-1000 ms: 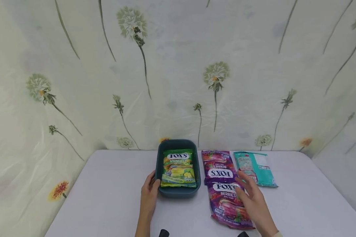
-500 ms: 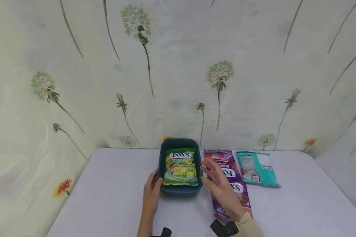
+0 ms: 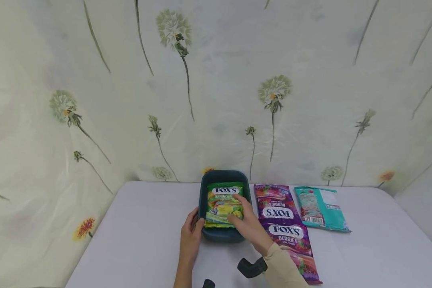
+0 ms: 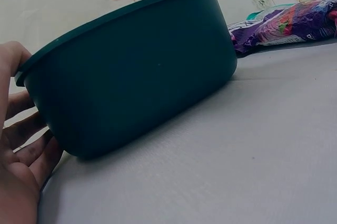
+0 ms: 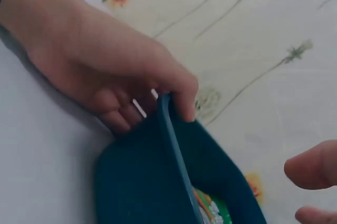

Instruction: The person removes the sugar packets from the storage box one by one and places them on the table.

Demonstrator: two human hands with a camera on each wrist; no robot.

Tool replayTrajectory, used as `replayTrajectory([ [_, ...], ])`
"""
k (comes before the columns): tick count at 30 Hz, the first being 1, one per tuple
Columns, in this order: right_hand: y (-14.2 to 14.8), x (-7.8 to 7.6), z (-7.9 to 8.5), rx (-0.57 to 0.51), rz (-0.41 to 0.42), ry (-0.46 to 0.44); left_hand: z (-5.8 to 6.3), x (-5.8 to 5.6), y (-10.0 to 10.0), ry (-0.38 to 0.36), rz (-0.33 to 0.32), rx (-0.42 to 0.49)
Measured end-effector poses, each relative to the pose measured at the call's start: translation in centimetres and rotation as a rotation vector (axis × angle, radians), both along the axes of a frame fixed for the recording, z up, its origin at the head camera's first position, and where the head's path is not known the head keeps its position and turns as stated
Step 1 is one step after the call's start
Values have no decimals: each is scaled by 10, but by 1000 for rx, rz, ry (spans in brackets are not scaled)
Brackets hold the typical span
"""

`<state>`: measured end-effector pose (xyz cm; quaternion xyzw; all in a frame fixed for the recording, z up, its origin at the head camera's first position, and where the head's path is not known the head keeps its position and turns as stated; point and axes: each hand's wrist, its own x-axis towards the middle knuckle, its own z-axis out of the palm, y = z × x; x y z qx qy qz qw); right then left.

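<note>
My left hand (image 3: 191,236) holds the left side of a dark teal plastic bin (image 3: 221,237), its thumb hooked over the rim and the other fingers against the outer wall. Inside lies a green bag of Fox's Spring Tea candy (image 3: 216,204), label up. Over the bin's right half is my right hand (image 3: 251,227), fingers spread and extended, covering the bag's right edge in the head view. In the right wrist view, the left thumb pinches the bin rim (image 5: 176,155), while two right fingertips (image 5: 313,166) show apart from it.
Just right of the bin, two purple bags of Fox's Berries candy (image 3: 278,205) lie end to end on the white table (image 3: 147,240). Farther right is a turquoise candy bag (image 3: 333,218), back side up. A flower-printed sheet (image 3: 216,100) hangs behind the table.
My right hand has moved left from above the purple bags to over the bin with the green bag. The left hand has kept its hold on the bin.
</note>
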<state>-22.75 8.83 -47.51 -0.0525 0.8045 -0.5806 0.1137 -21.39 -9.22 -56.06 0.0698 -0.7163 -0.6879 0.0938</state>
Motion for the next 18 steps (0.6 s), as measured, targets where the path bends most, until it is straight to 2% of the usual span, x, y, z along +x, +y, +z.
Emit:
replayTrajectory([
  [3,-6,-9,-3,70,-50,-6,6,1,0,-12,-10,8],
  [5,-8,-14,-5,89,-67,-22,14,5,1,-23,-16,3],
  [11,-11,-21,-9,37,-89,-109,38,17,2,-37,-28,-22],
  [18,-12,-25,-8,25,-86,-132,40,17,1,-26,-33,-24],
])
